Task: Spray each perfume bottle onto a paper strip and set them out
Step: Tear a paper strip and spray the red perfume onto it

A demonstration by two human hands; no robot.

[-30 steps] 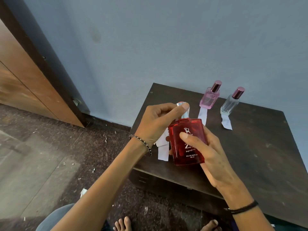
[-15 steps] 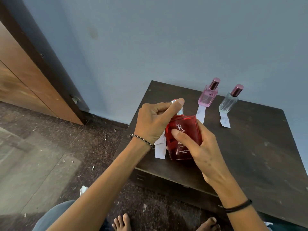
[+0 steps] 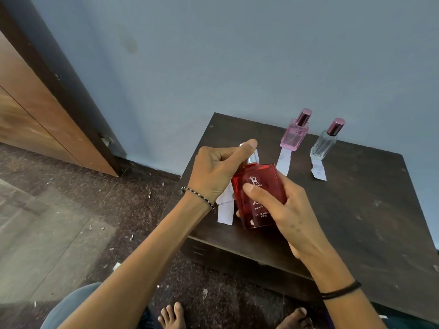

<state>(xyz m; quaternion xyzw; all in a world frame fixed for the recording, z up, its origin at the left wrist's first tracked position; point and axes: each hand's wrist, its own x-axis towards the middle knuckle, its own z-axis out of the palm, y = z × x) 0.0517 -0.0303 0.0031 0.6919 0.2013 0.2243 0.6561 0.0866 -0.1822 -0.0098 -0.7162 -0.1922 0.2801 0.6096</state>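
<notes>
- The dark wooden table (image 3: 356, 222) stands against the blue wall (image 3: 237, 55); its left and near edges border open floor (image 3: 59, 222), with a wooden door (image 3: 35, 115) further left
- The right half of the tabletop is bare; the far edge carries a pink bottle (image 3: 294, 136) and a clear bottle (image 3: 324, 144), each upright and capped, each with a paper strip (image 3: 283, 163) (image 3: 318, 170) lying in front of it
- The red perfume bottle (image 3: 257, 193) is held above the table's near-left portion, tilted slightly left
- Right hand (image 3: 285, 210): wrapped around the bottle body, thumb across the front label
- Left hand (image 3: 218, 169): curled at the bottle's silver neck, thumb over the top, pinching the sprayer area
- A further white strip (image 3: 225, 210) lies on the table just left of the bottle, partly behind the left hand
</notes>
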